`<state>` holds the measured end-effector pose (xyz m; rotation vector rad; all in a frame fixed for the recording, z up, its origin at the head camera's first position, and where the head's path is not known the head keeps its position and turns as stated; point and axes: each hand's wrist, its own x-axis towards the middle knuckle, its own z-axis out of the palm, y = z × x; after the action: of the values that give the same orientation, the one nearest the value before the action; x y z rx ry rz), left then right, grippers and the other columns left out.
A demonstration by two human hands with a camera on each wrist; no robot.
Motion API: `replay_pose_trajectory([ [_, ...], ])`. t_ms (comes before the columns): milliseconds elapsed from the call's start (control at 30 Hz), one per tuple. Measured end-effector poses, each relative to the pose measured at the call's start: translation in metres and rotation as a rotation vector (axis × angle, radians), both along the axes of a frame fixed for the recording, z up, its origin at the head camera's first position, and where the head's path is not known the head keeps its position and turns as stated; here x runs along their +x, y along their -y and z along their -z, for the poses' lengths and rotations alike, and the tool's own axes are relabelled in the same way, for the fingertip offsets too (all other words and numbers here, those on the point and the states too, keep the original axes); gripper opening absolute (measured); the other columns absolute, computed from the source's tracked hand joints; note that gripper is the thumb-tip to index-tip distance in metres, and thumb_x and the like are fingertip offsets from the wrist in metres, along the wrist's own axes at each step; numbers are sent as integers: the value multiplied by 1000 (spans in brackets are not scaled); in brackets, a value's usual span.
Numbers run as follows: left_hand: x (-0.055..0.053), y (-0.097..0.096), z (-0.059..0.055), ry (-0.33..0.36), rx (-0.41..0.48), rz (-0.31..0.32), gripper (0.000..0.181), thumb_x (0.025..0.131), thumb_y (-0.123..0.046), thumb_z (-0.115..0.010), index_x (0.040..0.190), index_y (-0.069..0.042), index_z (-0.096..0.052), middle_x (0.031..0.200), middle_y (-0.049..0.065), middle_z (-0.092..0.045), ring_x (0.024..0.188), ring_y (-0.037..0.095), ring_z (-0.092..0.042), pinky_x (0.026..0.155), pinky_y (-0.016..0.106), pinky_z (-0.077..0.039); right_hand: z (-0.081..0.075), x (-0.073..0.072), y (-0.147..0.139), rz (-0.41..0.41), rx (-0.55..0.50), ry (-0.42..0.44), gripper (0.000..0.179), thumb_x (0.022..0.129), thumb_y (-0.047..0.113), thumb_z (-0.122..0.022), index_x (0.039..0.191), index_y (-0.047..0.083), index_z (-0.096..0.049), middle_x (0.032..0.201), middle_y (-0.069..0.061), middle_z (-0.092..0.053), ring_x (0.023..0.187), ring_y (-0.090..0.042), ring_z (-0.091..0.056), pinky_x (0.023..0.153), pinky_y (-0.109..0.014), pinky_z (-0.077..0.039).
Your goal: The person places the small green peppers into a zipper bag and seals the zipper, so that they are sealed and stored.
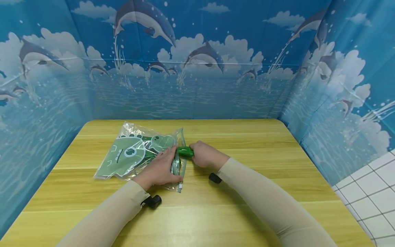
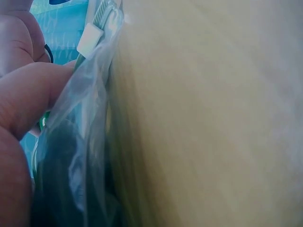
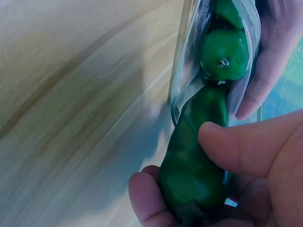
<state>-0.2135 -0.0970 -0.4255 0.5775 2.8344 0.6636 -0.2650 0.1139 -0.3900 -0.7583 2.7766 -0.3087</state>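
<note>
A glossy green pepper [image 3: 196, 146] lies half out of the mouth of a clear zip bag [image 1: 106, 169]. My right hand [image 1: 205, 154] grips its outer end, thumb on top and fingers curled beneath. More green peppers [image 3: 225, 54] sit inside the bag, right behind that one. On top of the bag, near its opening, rests my left hand [image 1: 160, 168], its fingers fairly straight and its thumb spread apart. The bag carries green cartoon monster prints. A white zip slider [image 2: 90, 40] shows beside the left hand in the left wrist view.
The bag lies on a yellow wood-grain table [image 1: 247, 137], left of the middle. A blue dolphin-print curtain [image 1: 197, 92] encloses the back and sides. White floor tiles [image 1: 373, 188] show at the lower right.
</note>
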Motion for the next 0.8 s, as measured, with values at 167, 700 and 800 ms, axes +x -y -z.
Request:
replay_pose_trajectory([
  [167, 0, 0, -1, 4, -5, -5, 129, 82, -56, -84, 170, -7, -4, 176, 20, -14, 164, 37, -15, 133, 55, -14, 1, -1, 1, -5, 5, -3, 28, 104, 13, -65, 131, 5, -66, 103, -7, -68, 95, -21, -60, 89, -39, -54],
  [700, 1, 1, -1, 14, 2, -18, 130, 81, -55, -85, 170, -9, -2, 175, 22, -13, 163, 40, -14, 133, 57, -13, 4, -1, 4, 97, -71, 4, 43, 101, 22, -72, 138, 7, -57, 119, -10, -72, 98, -19, -68, 89, -37, -58],
  [800, 0, 1, 0, 15, 3, -17, 130, 81, -55, -85, 170, -8, -3, 175, 21, -13, 163, 40, -14, 133, 58, -14, 5, -3, 6, 90, -88, 0, 40, 101, 23, -73, 135, 8, -60, 118, -8, -72, 98, -17, -67, 91, -36, -58],
])
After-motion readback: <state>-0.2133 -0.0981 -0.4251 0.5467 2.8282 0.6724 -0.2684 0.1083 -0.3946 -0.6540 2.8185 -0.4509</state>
